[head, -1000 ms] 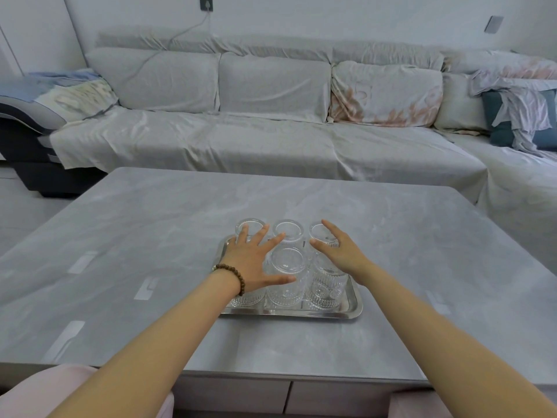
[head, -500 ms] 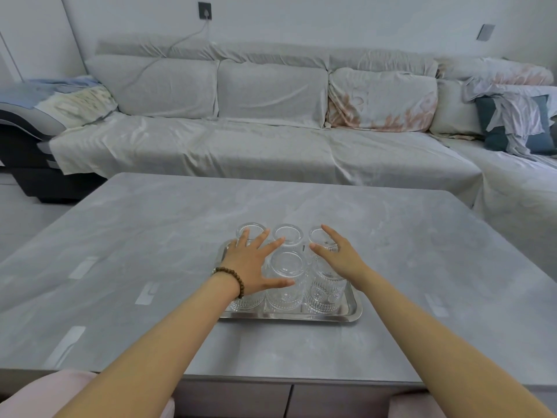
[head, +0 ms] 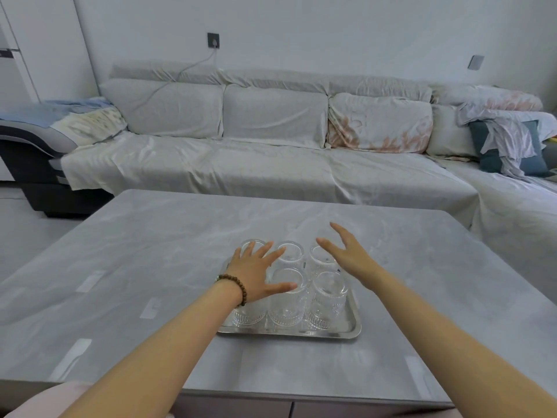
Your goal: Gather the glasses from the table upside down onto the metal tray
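**Six glasses on the tray, both hands empty**

I am looking down at the tray (head: pixel 346 334), which is sitting on the grey table (head: pixel 150 236) a little in from the near edge. Six glasses (head: pixel 328 297) are standing on it in two rows of three, packed close, each one mouth down with its thick base facing up. Turned over like that, they are resting on their wide rims, which I judge is keeping them steady and letting them sit tight together inside the raised lip.

My left hand (head: pixel 256 274) is spreading flat, fingers splayed wide, over the left column. The palm is covering the near-left glass and the fingertips are reaching toward the far-left one; the thumb is pointing across to the middle near glass. It is gripping nothing. Whether the palm is actually touching the glass bases or hovering just above them, I cannot tell from this angle.

My right hand (head: pixel 351 256) is also open and empty, fingers loosely extended, hanging above the far-right glass and tilting toward the right edge of the tray.

I am seeing no glasses anywhere else on the table, so I am judging the gathering as done. The open hands over the set are reading to me as a final check or a steadying gesture, not a grasp. Any careless push here could be knocking the close-set glasses together.
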`<state>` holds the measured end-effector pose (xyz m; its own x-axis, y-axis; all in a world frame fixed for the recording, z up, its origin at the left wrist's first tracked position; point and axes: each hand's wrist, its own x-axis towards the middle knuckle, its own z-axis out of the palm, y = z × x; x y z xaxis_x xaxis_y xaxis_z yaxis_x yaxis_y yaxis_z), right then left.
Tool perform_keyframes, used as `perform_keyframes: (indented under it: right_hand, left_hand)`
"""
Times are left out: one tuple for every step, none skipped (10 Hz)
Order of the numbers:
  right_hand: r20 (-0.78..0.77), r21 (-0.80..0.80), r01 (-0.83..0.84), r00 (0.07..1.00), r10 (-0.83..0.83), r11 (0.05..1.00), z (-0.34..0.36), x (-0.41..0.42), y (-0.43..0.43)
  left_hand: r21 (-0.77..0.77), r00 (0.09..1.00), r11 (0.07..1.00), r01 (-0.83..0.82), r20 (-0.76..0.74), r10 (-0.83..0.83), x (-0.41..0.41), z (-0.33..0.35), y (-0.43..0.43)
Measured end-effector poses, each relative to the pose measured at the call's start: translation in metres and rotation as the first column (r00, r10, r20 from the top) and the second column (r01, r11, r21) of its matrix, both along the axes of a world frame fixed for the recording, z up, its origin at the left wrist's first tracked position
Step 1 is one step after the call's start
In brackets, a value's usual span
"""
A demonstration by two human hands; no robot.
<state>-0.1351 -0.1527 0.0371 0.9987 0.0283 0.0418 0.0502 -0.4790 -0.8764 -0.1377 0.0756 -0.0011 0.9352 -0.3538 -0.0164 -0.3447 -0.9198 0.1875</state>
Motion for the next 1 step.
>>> perform_keyframes:
  right_hand:
    - [0.311,0.185,-0.027,0.950,-0.033,0.982,0.0769,-0.0122,0.0035]
  left_hand:
    - [-0.039,0.998,0.999,-0.013,0.059,0.015,0.0031,0.0157,-0.0019]
